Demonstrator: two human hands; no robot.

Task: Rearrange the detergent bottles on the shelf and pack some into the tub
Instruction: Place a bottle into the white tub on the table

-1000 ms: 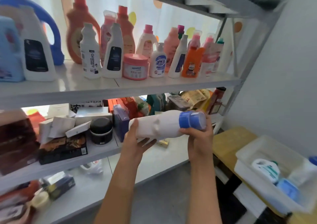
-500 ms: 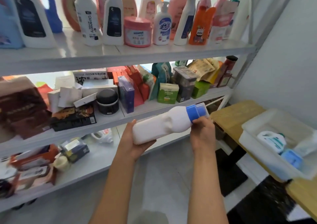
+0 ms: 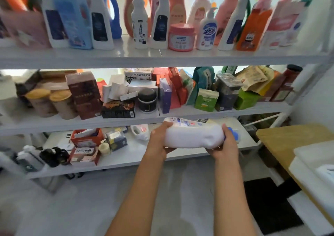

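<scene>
A white detergent bottle [image 3: 194, 136] with a blue cap [image 3: 234, 135] lies sideways in both my hands, in front of the lowest shelf. My left hand [image 3: 159, 138] grips its base end. Around the neck end, beside the cap, my right hand [image 3: 226, 145] is curled. Several detergent bottles [image 3: 160, 19] stand in a row on the top shelf [image 3: 162, 57]. The white tub [image 3: 312, 163] shows only partly at the right edge, on a wooden table [image 3: 289, 138].
The middle shelf [image 3: 126, 120] holds boxes, jars and pouches. The lowest shelf [image 3: 137, 154] carries small boxes, a lying white bottle [image 3: 140, 131] and dark items at the left. Grey floor lies below, with a black mat [image 3: 271, 203] beside the table.
The bottle came down from mid-shelf height to the lowest shelf and turned, its label now facing up. My view swung left, so the tub slid to the right edge.
</scene>
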